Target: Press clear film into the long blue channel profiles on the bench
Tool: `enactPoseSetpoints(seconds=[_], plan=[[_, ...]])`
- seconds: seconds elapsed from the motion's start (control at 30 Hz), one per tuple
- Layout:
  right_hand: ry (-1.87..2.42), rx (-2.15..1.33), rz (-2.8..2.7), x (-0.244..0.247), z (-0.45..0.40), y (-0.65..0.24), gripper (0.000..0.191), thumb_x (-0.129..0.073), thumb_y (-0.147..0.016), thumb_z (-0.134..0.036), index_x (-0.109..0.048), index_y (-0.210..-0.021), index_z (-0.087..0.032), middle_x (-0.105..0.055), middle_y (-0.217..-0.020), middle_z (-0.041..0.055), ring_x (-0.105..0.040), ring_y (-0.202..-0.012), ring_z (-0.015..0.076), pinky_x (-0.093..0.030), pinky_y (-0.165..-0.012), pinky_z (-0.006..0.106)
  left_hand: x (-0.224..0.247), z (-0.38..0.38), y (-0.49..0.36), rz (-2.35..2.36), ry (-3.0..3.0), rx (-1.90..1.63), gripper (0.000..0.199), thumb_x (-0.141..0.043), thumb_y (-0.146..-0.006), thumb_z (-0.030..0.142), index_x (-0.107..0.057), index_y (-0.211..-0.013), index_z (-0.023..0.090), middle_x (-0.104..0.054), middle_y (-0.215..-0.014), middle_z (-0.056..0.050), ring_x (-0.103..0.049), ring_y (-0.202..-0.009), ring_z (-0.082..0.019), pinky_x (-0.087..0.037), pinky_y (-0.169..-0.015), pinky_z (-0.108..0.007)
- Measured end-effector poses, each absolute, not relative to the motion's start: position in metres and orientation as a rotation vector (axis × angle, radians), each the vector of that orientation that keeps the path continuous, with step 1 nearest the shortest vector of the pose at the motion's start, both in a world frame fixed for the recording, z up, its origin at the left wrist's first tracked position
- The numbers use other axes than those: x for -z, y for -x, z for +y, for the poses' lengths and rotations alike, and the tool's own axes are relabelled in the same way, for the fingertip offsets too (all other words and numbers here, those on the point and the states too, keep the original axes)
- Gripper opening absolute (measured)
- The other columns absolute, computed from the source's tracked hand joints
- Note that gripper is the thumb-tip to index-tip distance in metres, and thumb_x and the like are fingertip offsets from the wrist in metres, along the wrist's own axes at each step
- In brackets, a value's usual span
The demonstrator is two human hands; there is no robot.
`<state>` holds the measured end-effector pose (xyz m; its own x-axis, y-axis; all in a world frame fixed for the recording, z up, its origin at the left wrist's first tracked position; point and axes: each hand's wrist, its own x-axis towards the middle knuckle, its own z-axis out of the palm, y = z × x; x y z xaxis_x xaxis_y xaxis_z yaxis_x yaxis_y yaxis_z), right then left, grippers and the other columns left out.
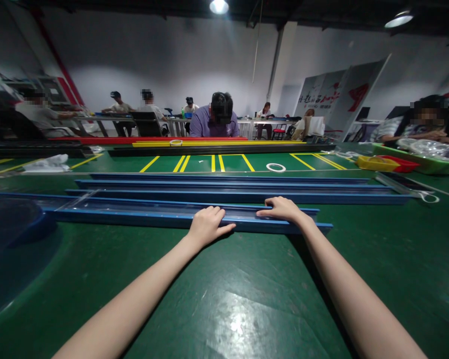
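A long blue U-shaped channel [134,218] lies across the green table, its open side up. My left hand [206,225] is closed over its near wall, fingers bent into the trough and thumb lying along the front edge. Closer to the channel's right end, my right hand [283,208] pinches the far wall, with the fingertips partly hidden behind it. Clear plastic film [80,199] crosses the channel toward its left end. Just beyond it lie more blue channels [239,196], parallel to the one I hold.
A blue round tub [50,227] stands at the left. Farther back are black, yellow [247,143] and red strips, a white ring [276,167] and a crumpled white bag [48,163]. A phone [404,183], small trays and a green basket [434,166] sit right. A person [213,119] leans in opposite.
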<state>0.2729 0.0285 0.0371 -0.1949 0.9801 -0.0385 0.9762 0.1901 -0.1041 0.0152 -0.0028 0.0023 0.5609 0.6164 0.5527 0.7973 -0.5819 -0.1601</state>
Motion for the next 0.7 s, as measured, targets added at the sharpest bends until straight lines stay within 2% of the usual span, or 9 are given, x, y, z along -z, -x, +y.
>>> enactPoseSetpoints(seconds=[0.7], plan=[[2.003, -0.178, -2.435, -0.0401, 0.0268, -0.2718, 0.06, -0.038, -0.063, -0.076, -0.061, -0.079, -0.022, -0.066, -0.08, 0.0059, -0.059, -0.077, 0.024, -0.035, -0.056, 0.025, -0.0022, -0.0036, -0.0153, -1.135, 2.393, 0.649, 0.043, -0.038, -0.081, 0.055, -0.053, -0.072, 0.017, -0.058, -0.07, -0.003, -0.053, -0.068, -0.016, -0.034, -0.057, -0.026]])
